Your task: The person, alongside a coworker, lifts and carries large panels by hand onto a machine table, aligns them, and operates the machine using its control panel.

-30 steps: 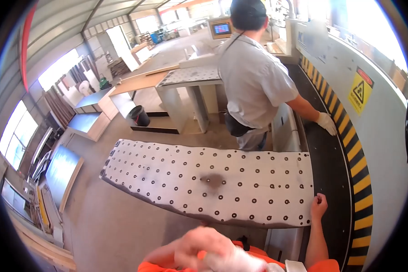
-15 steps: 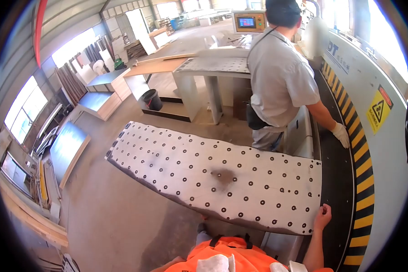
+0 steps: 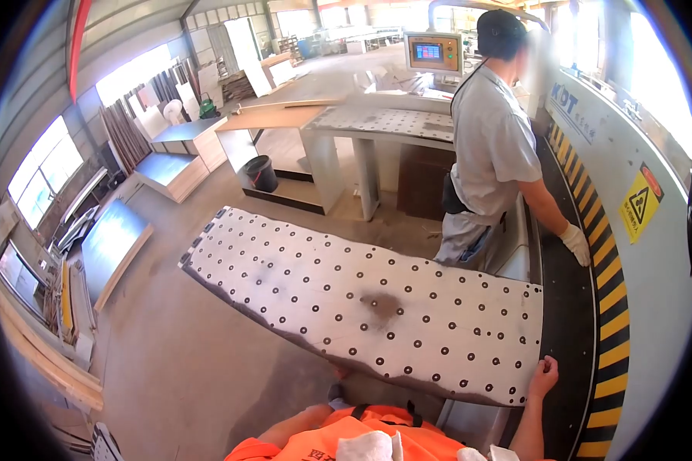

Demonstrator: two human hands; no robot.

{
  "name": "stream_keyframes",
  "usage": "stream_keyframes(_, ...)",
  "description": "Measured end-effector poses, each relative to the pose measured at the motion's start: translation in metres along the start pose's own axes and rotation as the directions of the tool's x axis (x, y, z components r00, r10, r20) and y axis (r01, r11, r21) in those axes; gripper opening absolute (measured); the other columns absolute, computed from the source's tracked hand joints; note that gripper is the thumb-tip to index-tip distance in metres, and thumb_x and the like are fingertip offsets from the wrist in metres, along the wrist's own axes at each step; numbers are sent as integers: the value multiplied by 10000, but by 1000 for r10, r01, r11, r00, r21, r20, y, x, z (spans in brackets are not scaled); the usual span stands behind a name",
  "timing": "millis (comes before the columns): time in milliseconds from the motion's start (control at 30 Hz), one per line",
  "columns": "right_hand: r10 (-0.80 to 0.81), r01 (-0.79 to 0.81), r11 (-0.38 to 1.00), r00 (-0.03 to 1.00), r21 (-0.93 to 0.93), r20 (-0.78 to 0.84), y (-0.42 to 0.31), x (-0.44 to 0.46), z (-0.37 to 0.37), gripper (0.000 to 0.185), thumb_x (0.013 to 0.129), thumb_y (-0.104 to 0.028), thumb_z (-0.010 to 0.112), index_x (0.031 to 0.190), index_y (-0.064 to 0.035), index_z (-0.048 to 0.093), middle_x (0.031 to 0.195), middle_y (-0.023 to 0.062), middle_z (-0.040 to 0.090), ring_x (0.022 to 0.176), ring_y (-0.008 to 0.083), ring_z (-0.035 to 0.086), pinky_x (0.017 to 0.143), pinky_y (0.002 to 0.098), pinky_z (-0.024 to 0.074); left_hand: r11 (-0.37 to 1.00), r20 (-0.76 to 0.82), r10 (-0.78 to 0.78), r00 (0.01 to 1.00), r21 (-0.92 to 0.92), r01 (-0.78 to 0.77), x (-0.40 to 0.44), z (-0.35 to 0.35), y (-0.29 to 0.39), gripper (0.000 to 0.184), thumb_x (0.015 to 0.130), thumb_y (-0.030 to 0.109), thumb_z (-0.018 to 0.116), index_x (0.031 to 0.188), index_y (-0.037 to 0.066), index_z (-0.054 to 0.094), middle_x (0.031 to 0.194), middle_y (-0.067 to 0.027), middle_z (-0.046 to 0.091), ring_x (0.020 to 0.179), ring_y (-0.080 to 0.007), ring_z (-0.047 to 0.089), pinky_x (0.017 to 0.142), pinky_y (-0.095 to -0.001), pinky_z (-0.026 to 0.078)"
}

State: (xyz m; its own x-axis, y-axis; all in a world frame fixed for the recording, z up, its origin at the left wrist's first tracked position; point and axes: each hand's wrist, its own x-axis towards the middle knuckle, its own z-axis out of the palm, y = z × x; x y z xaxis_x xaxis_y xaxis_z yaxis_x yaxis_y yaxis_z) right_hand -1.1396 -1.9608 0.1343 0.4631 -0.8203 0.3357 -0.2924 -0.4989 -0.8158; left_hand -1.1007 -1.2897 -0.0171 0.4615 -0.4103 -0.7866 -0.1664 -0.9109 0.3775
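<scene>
Right fingers: curled inward toward the palm of my right hand (image 3: 544, 376), only slightly open; I cannot tell whether anything is pinched between them.
Left fingers: hidden from my head view beyond the left forearm (image 3: 298, 427); I cannot tell how far open they are or what they hold.
Dotted table (image 3: 315, 288): in front of my orange shirt (image 3: 315, 446), its near right corner beside my right hand; pale top with rows of dark-ringed holes, a brown stain (image 3: 382, 307) right of centre.
Black strip (image 3: 567, 307): along the table's right end, near my right hand, bordered by yellow-and-black striping (image 3: 613, 334).
Co-worker (image 3: 494, 138): beyond the table, in a grey shirt and dark cap, back partly toward me; one white-gloved hand (image 3: 575, 244) on the black strip, near the striping.
Machine housing (image 3: 596, 173): right of the striping, with a yellow warning sign (image 3: 640, 203) and blue lettering.
Control panel (image 3: 434, 53): left of the co-worker's cap, screen lit.
Background: second dotted table (image 3: 396, 123), brown-topped bench (image 3: 275, 117), and dark bucket (image 3: 261, 174) at the bench's base.
</scene>
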Motion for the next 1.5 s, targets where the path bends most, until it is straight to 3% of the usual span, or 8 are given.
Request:
stream_keyframes(267, 4, -4, 1000, 1000, -2, -5, 2, 0, 1, 188, 862, -47, 607, 1031, 20, 656, 855, 85, 675, 759, 168, 622, 727, 303, 505, 996, -56, 3, 998, -83, -8, 7, -4, 14, 515, 811, 466, 669, 1200, 130, 690, 1169, -197, 679, 1104, -380, 636, 948, -444, 489)
stream_keyframes(433, -8, 8, 1000, 1000, -5, -4, 4, -1, 1, 193, 864, -51, 611, 1036, 22, 660, 854, 85, 680, 757, 164, 629, 719, 301, 504, 977, -152, -150, 977, -177, 122, -14, -43, 55, 595, 827, 489, 635, 1287, 110, 636, 1236, -201, 653, 1144, -377, 618, 956, -435, 494)
stream_keyframes(633, -15, 15, 1000, 1000, -3, 12, 8, 0, 0, 182, 872, -55, 614, 1031, 20, 661, 853, 74, 677, 748, 154, 619, 715, 294, 501, 994, -143, -3, 990, -108, -12, 8, -33, 54, 624, 843, 522, 624, 1288, 84, 631, 1264, -217, 633, 1155, -387, 607, 971, -433, 484)
stream_keyframes(833, -17, 17, 999, 1000, -31, 5, 7, 0, 1, 171, 878, -55, 610, 1023, 22, 656, 835, 66, 667, 744, 148, 610, 716, 291, 499, 982, -125, -38, 991, -189, 13, 0, -30, 67, 548, 881, 445, 615, 1322, 119, 618, 1275, -219, 627, 1171, -389, 601, 969, -431, 484)
stream_keyframes(933, -21, 21, 999, 1000, -39, 4, 6, 0, 1, 172, 880, -57, 611, 1025, 23, 656, 837, 69, 669, 752, 150, 617, 719, 293, 500, 963, -208, -52, 977, -271, -6, 8, -15, 53, 567, 809, 498, 634, 1252, 146, 671, 1189, -219, 665, 1120, -396, 626, 953, -463, 487)
stream_keyframes(1033, -24, 24, 999, 1000, -42, 6, 6, -1, 1, 175, 880, -59, 614, 1028, 23, 657, 846, 70, 673, 759, 151, 620, 722, 296, 501, 966, -192, -70, 979, -257, 19, 15, -10, 44, 586, 809, 497, 636, 1274, 141, 659, 1216, -217, 656, 1128, -392, 626, 964, -458, 486)
stream_keyframes(1133, -30, 31, 998, 999, -55, 22, 9, 1, 0, 181, 881, -61, 616, 1036, 22, 659, 855, 71, 676, 763, 153, 621, 727, 297, 502, 967, -187, -105, 977, -248, 56, -25, -37, 82, 444, 921, 264, 533, 1342, 141, 608, 1270, -212, 631, 1160, -384, 612, 961, -436, 494)
stream_keyframes(1500, -2, 2, 1000, 1000, -9, -1, 8, 0, 1, 185, 872, -64, 622, 1031, 17, 669, 865, 74, 682, 776, 149, 630, 733, 296, 508, 991, -188, -43, 981, -136, 18, 9, -6, 46, 471, 910, 327, 569, 1339, 137, 609, 1262, -188, 643, 1154, -376, 615, 970, -438, 487)
